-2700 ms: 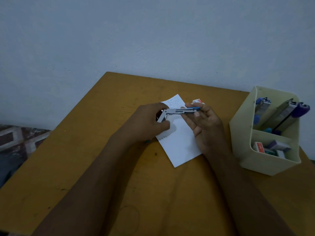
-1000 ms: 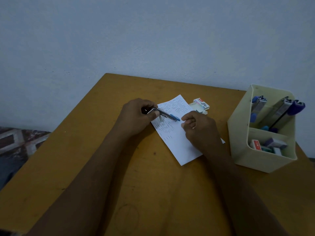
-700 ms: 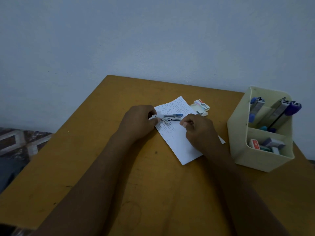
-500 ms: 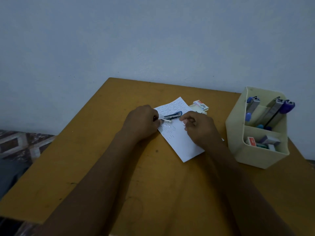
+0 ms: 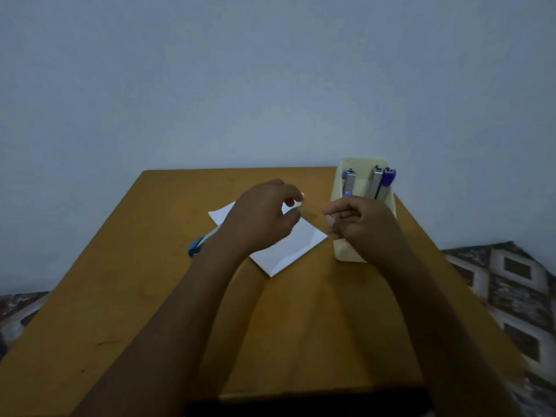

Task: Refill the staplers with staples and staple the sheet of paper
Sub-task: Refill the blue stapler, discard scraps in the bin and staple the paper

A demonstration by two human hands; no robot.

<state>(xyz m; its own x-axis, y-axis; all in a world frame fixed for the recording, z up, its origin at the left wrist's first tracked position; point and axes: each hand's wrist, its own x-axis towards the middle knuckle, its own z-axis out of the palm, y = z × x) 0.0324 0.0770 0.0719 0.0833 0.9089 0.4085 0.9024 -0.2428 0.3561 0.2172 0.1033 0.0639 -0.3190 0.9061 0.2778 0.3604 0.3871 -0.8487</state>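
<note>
The blue stapler (image 5: 198, 245) lies on the table at the left, partly hidden by my left forearm. A white sheet of paper (image 5: 288, 248) rests mid-table, one corner lifted slightly. My left hand (image 5: 261, 216) hovers above the sheet with its fingers loosely curled and nothing visible in them. A small white staple box (image 5: 301, 195) peeks out just past its fingertips. My right hand (image 5: 359, 225) hangs in front of the cream organizer (image 5: 346, 251), fingers loosely curled, and holds nothing that I can see. Several more staplers (image 5: 376, 182) stand upright in the organizer.
The yellow wooden table (image 5: 150, 296) stands against a pale blue wall. Its left and right edges drop to a patterned tile floor (image 5: 511, 296). The organizer stands close to the table's right edge.
The blue stapler has left my hands and now lies on the table at the left. Both hands have lifted off the sheet. The camera has swung to the right.
</note>
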